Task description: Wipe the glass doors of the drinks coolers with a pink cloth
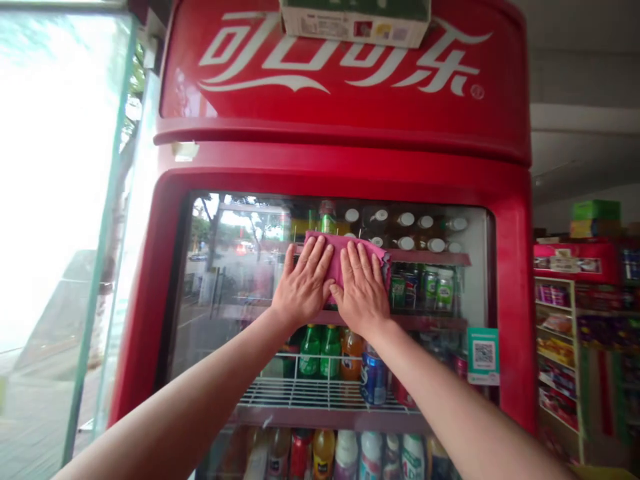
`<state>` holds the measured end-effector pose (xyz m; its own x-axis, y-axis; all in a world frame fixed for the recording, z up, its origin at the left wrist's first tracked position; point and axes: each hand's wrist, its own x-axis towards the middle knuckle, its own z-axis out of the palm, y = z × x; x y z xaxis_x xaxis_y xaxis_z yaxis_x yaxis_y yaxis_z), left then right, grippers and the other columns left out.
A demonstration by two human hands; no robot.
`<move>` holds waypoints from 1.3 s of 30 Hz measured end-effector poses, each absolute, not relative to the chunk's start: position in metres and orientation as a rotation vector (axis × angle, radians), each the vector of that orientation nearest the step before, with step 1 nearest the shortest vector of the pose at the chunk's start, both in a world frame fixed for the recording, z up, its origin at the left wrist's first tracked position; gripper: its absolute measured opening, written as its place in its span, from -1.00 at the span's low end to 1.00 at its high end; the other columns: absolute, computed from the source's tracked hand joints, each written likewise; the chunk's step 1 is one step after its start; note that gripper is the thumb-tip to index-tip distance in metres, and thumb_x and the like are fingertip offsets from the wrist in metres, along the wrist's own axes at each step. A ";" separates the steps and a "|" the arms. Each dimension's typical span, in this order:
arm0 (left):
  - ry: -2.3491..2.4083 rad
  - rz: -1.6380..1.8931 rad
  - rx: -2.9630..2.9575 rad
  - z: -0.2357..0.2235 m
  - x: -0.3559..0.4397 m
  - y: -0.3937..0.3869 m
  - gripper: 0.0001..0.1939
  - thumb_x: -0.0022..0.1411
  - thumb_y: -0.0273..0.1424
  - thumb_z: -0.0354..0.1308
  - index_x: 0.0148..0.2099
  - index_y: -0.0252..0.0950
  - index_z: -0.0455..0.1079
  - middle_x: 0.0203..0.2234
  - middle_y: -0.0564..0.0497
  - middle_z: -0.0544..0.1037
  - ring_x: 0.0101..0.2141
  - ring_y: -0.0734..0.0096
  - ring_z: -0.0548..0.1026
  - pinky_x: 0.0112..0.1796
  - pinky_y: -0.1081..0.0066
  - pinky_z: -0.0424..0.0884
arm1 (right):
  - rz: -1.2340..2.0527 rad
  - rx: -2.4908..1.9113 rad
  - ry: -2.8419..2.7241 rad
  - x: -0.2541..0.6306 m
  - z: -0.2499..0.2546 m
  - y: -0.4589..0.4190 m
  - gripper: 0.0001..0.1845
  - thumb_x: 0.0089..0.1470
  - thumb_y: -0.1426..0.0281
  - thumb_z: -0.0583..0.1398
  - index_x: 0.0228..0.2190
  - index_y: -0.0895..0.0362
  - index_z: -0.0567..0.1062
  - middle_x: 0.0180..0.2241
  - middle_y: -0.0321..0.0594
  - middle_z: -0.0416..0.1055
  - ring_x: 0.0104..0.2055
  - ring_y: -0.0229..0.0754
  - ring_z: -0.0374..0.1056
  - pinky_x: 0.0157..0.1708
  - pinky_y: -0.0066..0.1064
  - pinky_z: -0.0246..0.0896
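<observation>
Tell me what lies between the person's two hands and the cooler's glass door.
A pink cloth: the head view shows it under the left hand and right hand, against the glass door.

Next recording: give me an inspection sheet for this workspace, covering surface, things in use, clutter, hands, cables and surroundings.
Surface: upright glass door of a red cooler, with a street reflection on its left part.
Things in use: pink cloth, spread against the glass.
Clutter: carton at the top, overlapping the header sign; QR-code sticker at the door's right side; bottles and cans behind the glass.
Hands: left hand open over the cloth's left edge; right hand open and flat on its right half.
Cables: nothing seen.
Surroundings: glass panel at left; stocked shelves at right, partly blurred.
</observation>
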<state>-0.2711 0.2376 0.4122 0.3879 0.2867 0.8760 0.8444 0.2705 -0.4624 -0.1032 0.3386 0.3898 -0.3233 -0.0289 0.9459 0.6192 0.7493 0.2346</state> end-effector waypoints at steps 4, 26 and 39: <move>-1.166 -0.536 -1.307 0.414 -0.282 0.231 -0.20 0.64 -0.08 -0.13 0.70 -0.31 -0.21 0.65 -0.18 -0.03 0.64 0.05 -0.04 0.60 -0.18 -0.21 | -0.791 -0.444 -1.832 -0.110 0.395 0.333 -0.04 0.57 0.09 0.02 0.62 0.18 -0.39 0.67 0.01 -0.23 0.72 0.18 -0.24 0.66 0.23 -0.33; -1.197 -0.608 -1.187 0.449 -0.470 0.107 -0.19 0.59 -0.15 -0.09 0.66 -0.53 -0.06 0.60 -0.41 0.09 0.60 -0.20 0.07 0.57 -0.27 -0.08 | -0.780 -0.264 -1.995 -0.306 0.464 0.212 -0.18 0.51 0.22 0.12 0.59 0.30 0.05 0.66 0.01 -0.16 0.73 0.10 -0.27 0.69 0.17 -0.36; -1.136 -0.641 -1.224 0.456 -0.482 0.091 -0.20 0.60 -0.17 -0.17 0.68 -0.49 -0.13 0.60 -0.46 0.09 0.60 -0.22 0.05 0.55 -0.29 -0.07 | -0.846 -0.248 -1.981 -0.323 0.477 0.194 -0.22 0.54 0.21 0.08 0.57 0.33 0.08 0.67 0.00 -0.14 0.72 0.11 -0.23 0.69 0.13 -0.38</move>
<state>-0.4822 0.0909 0.4562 0.3532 0.1784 0.9184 0.8785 0.2743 -0.3911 -0.3230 0.1938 0.4773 -0.5421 -0.1590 0.8251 0.4859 0.7418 0.4622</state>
